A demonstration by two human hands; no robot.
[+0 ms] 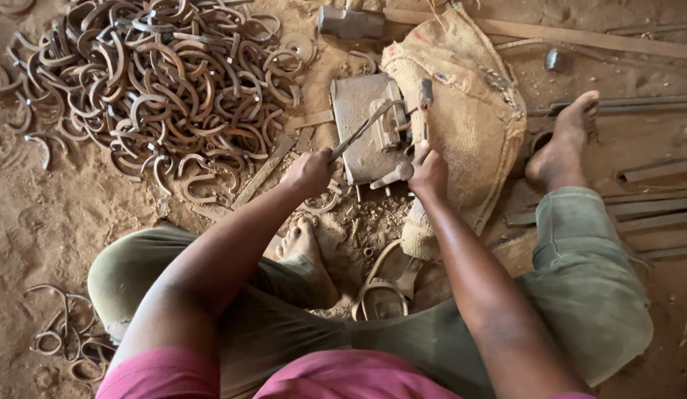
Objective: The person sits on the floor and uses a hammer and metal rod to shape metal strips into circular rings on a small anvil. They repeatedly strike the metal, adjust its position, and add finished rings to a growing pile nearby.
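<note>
I sit on the dirt floor with a small metal anvil block (362,111) in front of me. My left hand (308,171) grips metal tongs (362,130) that reach up and right onto the block, where they pinch a bent metal piece (391,117). My right hand (428,170) is closed around the wooden handle of a small hammer (424,96), whose head is just above the block's right edge. My bare left foot (305,255) lies below the block and my right foot (561,144) rests to the right.
A big heap of curved metal horseshoe-like pieces (158,81) covers the upper left. A burlap sack (469,111) lies right of the block. A sledgehammer (351,21) lies at the top, flat metal bars (639,199) at right, loose rings (62,340) at lower left.
</note>
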